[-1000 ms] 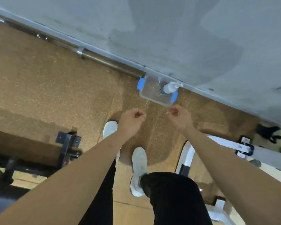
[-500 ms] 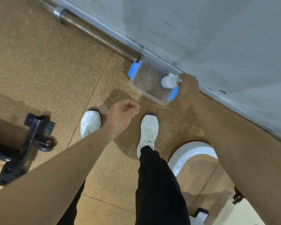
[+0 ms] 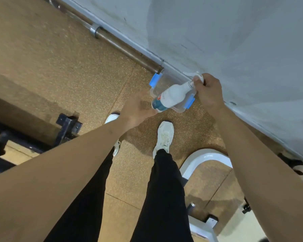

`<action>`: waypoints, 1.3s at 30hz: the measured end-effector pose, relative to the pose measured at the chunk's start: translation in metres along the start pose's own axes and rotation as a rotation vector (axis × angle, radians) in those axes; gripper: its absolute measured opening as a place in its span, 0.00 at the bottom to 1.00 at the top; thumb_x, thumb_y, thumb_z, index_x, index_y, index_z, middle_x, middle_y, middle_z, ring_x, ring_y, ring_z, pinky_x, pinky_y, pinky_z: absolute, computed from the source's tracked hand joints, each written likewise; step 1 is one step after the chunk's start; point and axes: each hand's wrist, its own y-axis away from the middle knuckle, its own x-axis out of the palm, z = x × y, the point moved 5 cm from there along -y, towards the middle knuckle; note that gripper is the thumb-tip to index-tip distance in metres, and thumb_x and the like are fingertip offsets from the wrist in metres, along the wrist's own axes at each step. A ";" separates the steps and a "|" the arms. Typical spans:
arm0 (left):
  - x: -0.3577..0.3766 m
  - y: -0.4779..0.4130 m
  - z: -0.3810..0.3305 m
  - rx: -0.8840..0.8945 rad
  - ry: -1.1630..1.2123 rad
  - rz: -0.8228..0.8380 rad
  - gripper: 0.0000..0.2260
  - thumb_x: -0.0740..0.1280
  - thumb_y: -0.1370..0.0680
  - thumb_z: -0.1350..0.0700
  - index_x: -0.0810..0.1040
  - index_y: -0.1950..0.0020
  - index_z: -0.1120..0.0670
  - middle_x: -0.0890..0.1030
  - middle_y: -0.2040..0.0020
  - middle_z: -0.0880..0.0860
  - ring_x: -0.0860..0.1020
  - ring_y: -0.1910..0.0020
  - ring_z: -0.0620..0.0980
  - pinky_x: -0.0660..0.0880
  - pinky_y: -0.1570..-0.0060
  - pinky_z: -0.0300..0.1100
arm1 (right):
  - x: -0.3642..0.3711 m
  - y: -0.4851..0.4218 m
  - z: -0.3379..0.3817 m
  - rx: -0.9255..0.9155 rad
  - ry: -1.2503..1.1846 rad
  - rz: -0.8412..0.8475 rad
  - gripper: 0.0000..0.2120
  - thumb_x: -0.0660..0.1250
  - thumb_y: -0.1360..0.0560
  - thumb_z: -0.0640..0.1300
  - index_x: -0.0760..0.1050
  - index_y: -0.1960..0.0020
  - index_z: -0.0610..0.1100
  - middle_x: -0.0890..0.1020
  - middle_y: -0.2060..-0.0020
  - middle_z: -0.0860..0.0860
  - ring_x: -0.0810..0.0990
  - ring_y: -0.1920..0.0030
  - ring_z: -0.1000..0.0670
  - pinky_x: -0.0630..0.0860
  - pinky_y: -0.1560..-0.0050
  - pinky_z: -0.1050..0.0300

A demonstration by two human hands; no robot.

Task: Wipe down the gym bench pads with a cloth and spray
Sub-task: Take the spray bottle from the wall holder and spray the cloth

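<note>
The spray bottle (image 3: pixel 171 96) is being held tilted over the clear box (image 3: pixel 164 79), which is sitting on the floor against the foot of the wall (image 3: pixel 226 35). The bottle's neck, just under the trigger head, is being gripped by the curled fingers of the right hand (image 3: pixel 208 91). The left hand (image 3: pixel 136 109) is being held out just beside the bottle's base (blur is hiding whether its fingers are spread or curled, and whether they are touching it).

Fetching the spray is judged to be the step in hand. It is being done well if the base is being supported from below, so that the weight is not hanging from the neck alone, if the box rim is being cleared without a knock, and if the trigger is being left unpressed until a pad is being faced. No cloth or bench pad is being shown, so both are yet to be reached.

Being counted: one bottle, one box with two blue clips (image 3: pixel 154 80), one barbell (image 3: pixel 122 44), two white shoes (image 3: pixel 164 135), two hands.
</note>
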 end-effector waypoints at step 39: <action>-0.340 0.351 0.171 -0.278 1.399 -0.765 0.22 0.79 0.34 0.53 0.80 0.41 0.48 0.85 0.47 0.55 0.84 0.47 0.53 0.81 0.48 0.46 | 0.481 0.338 0.556 -0.172 0.234 1.266 0.16 0.72 0.22 0.41 0.73 0.37 0.42 0.85 0.46 0.47 0.88 0.57 0.43 0.83 0.54 0.52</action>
